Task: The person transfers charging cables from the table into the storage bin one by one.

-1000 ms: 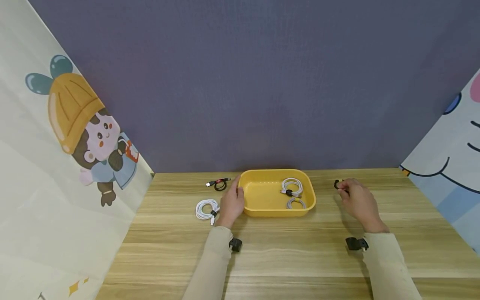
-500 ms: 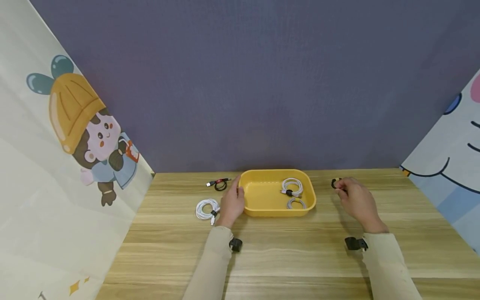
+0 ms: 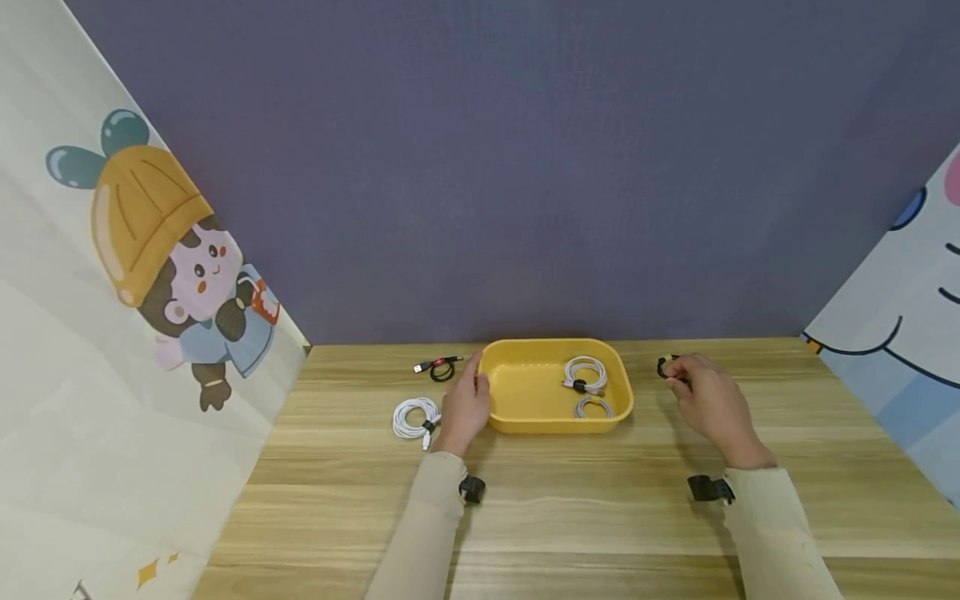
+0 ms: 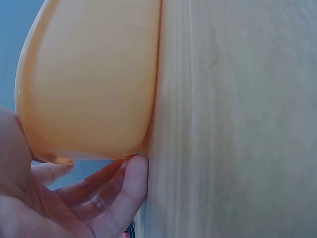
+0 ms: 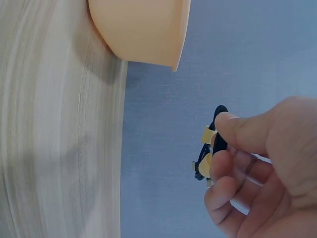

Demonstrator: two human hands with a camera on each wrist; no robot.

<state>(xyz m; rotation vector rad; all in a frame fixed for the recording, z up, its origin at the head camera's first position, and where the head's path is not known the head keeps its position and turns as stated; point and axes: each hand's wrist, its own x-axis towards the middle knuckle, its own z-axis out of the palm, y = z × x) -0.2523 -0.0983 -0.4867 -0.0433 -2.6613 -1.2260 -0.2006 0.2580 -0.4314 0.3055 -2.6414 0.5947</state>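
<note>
In the head view my left hand point(image 3: 465, 407) is at the left end of a yellow plastic basket point(image 3: 525, 427). The left wrist view has its thumb side at the rim and its fingers point(image 4: 133, 178) bent against the outer end wall. To the right of the basket, my right hand point(image 3: 712, 408) pinches a small coiled black cable point(image 5: 219, 144) with yellow pieces on it, between thumb and fingertips. The right wrist view shows this coil raised off the wooden table. Inside the basket, at its right end, lie a white coiled cable point(image 3: 602, 372) and a smaller grey coiled cable point(image 3: 580, 407).
Left of the basket, a black USB cable point(image 3: 452, 372) lies near the back, and a white coiled cable point(image 3: 397, 423) lies beside my left hand. A dark blue-grey panel point(image 3: 525, 208) stands along the back edge of the wooden table point(image 3: 570, 517).
My right hand has shifted slightly left with the black cable, nearer the basket. The left hand and the basket have stayed put.
</note>
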